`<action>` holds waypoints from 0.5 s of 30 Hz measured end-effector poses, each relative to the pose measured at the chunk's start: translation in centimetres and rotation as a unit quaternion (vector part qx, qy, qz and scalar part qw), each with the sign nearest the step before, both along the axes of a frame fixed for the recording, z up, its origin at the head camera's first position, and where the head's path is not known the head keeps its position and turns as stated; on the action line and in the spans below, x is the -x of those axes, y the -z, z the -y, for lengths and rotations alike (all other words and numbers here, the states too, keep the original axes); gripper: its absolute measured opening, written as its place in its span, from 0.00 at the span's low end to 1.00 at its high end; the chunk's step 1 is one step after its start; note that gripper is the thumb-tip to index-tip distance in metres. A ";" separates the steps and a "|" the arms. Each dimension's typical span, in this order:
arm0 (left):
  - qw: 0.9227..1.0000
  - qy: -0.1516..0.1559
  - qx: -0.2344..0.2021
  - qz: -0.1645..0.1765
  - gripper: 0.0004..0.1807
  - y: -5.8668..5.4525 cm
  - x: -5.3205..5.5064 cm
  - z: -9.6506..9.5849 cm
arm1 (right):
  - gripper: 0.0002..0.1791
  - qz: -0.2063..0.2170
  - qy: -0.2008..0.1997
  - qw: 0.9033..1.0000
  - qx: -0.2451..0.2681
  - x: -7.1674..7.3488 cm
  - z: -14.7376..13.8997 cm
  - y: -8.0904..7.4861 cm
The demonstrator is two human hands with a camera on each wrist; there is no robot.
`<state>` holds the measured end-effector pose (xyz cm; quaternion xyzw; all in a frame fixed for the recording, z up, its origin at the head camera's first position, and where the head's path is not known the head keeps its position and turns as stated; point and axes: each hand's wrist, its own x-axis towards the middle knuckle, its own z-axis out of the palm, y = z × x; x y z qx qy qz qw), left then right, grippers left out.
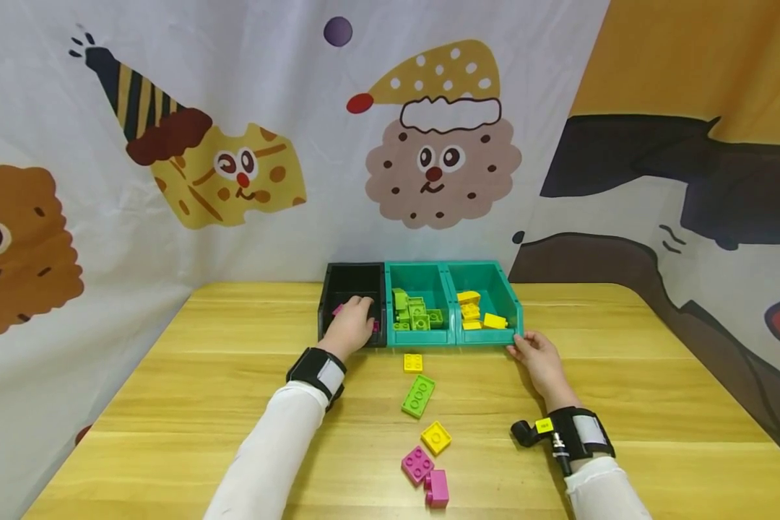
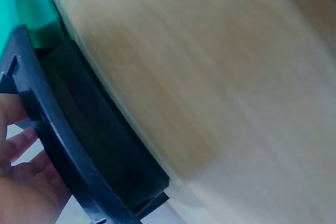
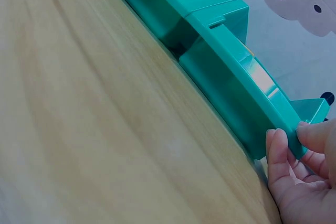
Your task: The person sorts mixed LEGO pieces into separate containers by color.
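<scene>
My left hand (image 1: 349, 328) reaches over the front of the black bin (image 1: 354, 271), at the left end of a row of bins. Pink bricks (image 1: 338, 309) show beside it inside. In the left wrist view the fingers (image 2: 23, 142) are loosely bent behind the bin's front rim, and nothing shows between them and the thumb. My right hand (image 1: 541, 365) pinches the front right corner of the right teal bin (image 1: 512, 307), thumb on the rim and fingers below. Yellow bricks (image 1: 469, 310) lie in that bin, and green bricks (image 1: 417, 310) fill part of the middle teal bin (image 1: 429, 271).
On the wooden table (image 1: 169, 404), a line of loose bricks runs toward me: a small yellow brick (image 1: 412, 362), a long green brick (image 1: 419, 396), another yellow brick (image 1: 436, 438) and two pink bricks (image 1: 418, 465). A printed cloth (image 1: 266, 245) hangs behind the bins.
</scene>
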<state>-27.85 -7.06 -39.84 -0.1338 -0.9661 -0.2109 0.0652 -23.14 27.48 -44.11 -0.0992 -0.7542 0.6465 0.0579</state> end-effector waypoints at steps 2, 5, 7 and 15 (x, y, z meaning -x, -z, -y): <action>1.000 -0.001 -0.003 -0.005 0.22 -0.1 -0.2 0.0 | 0.15 0.001 -0.002 1.000 0.003 0.1 0.0 0.0; 1.000 -0.003 -0.012 -0.015 0.22 -0.4 -0.6 0.0 | 0.15 0.000 -0.003 1.000 0.007 0.1 0.0 -0.1; 1.000 -0.006 -0.019 -0.024 0.22 -0.5 -0.9 -0.1 | 0.15 0.000 -0.003 1.000 0.006 0.1 0.0 -0.1; 0.997 -0.015 -0.059 -0.038 0.19 -0.9 -2.5 -0.5 | 0.18 0.007 -0.001 1.000 0.003 0.0 0.0 0.0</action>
